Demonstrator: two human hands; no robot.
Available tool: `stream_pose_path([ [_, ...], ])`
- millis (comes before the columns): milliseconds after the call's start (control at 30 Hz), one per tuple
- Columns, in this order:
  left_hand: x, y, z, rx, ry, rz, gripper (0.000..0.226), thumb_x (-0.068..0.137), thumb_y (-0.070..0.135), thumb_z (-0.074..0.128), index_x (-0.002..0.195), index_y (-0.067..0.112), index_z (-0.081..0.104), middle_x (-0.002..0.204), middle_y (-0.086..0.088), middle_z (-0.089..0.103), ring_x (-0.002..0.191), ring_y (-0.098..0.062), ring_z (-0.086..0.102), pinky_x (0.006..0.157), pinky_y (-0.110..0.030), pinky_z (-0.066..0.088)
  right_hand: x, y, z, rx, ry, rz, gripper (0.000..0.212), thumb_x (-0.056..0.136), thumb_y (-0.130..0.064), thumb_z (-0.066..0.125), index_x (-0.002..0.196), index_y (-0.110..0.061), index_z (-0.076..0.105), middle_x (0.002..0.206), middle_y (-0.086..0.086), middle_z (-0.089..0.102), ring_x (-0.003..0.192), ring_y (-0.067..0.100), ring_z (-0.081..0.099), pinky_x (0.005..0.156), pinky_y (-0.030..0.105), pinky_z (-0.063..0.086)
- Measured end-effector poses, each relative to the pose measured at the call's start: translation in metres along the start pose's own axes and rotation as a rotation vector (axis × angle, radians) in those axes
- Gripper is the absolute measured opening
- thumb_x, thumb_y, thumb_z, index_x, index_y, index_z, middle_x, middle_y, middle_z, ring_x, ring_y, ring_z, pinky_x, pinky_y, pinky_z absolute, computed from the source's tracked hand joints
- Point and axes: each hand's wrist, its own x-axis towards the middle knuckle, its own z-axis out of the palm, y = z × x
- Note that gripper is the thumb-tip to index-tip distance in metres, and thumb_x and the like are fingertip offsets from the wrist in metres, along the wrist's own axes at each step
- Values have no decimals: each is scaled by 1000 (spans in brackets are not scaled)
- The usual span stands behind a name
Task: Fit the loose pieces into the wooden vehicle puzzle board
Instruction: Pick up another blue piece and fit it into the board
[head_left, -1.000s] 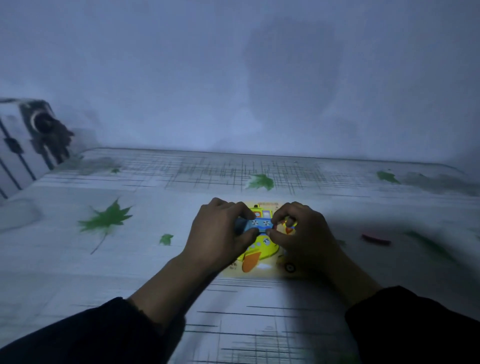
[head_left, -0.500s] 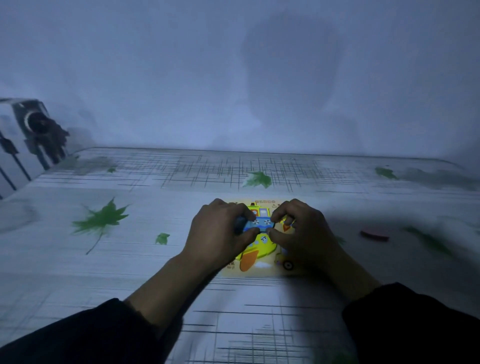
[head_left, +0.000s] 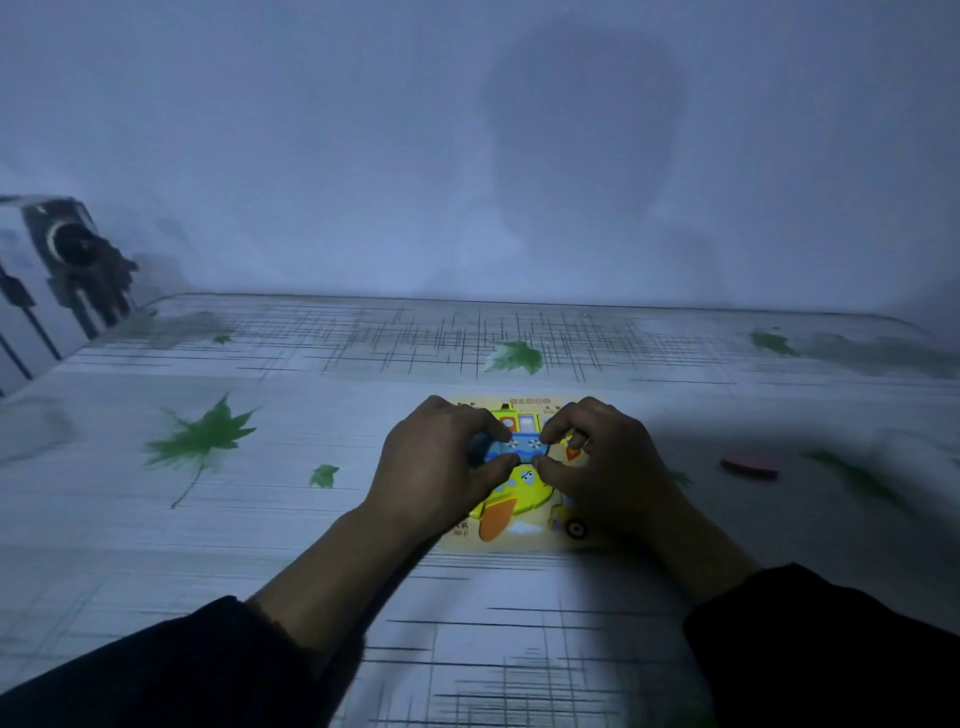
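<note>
The wooden puzzle board (head_left: 524, 538) lies flat on the sheet in a patch of light, showing yellow, orange and blue vehicle shapes. A blue puzzle piece (head_left: 519, 449) with small white marks sits over the board's middle. My left hand (head_left: 441, 467) pinches its left end and my right hand (head_left: 602, 462) pinches its right end, thumbs below and fingers above. Both hands cover much of the board. A red loose piece (head_left: 750, 464) lies on the sheet to the right, apart from the board.
The surface is a white sheet (head_left: 208, 519) with grey lines and green leaf prints. A pale wall rises right behind it. A dark object (head_left: 78, 254) stands at the far left edge. The scene is dim outside the lit patch.
The view has shifted slightly. Both hands stay clamped on the blue piece over the board, with only small finger adjustments.
</note>
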Motion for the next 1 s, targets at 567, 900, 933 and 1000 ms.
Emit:
stream_pose_path([
  [567,4,-1,1,-20,-7,-18,24,80,49,68,100,36,72,97,11,74,95,-14,58,71,-27,43,0,4,2,58,25,28,19,61,-20,81,75,-21,68,81,4,68,64,15,57,67,39,52],
  [900,5,-2,2,-62,-35,-39,16,80,44,70,92,35,73,100,13,75,98,-14,63,80,-38,53,0,2,1,52,12,33,18,62,-21,81,76,-20,71,82,7,68,67,21,60,68,42,53],
  [933,5,-2,2,-66,-39,-35,14,80,43,70,91,35,73,100,13,75,97,-14,63,79,-39,53,0,2,1,49,14,32,18,62,-20,81,76,-20,71,81,8,68,68,21,59,68,43,53],
  [1000,5,-2,2,-70,-42,-25,10,81,40,69,87,34,74,100,14,74,94,-15,63,76,-39,54,0,1,2,40,18,28,17,63,-20,80,76,-20,70,81,7,67,69,21,58,68,42,52],
])
